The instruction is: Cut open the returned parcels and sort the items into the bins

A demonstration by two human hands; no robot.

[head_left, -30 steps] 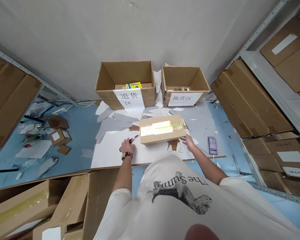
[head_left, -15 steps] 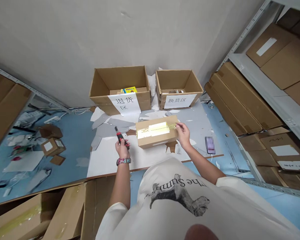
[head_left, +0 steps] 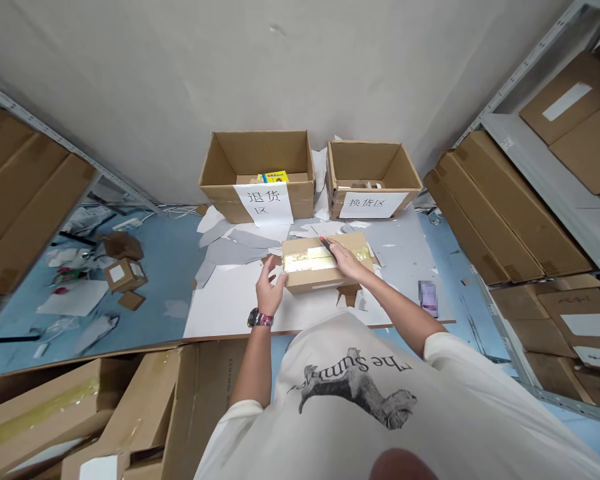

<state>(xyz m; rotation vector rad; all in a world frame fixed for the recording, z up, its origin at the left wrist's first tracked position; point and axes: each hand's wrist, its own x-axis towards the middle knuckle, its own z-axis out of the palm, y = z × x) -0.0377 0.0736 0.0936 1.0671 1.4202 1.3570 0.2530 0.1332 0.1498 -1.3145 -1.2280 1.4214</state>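
Being pinched by the fingers of the right hand (head_left: 347, 261), a utility knife (head_left: 325, 245) is held over the cardboard box (head_left: 310, 279), set on a white board (head_left: 220, 307). The left hand (head_left: 270, 287) is placed at its edge, fingers spread. The packing tape (head_left: 325, 259) is seen uncut; the box is closed.

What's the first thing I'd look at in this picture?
The taped box in the middle catches your eye, with shiny yellow tape across its top. The right hand holds a red cutter over it, and the left hand touches its near edge. Behind it, by the wall, stand a bigger open box and a smaller open box, each with a white sign.
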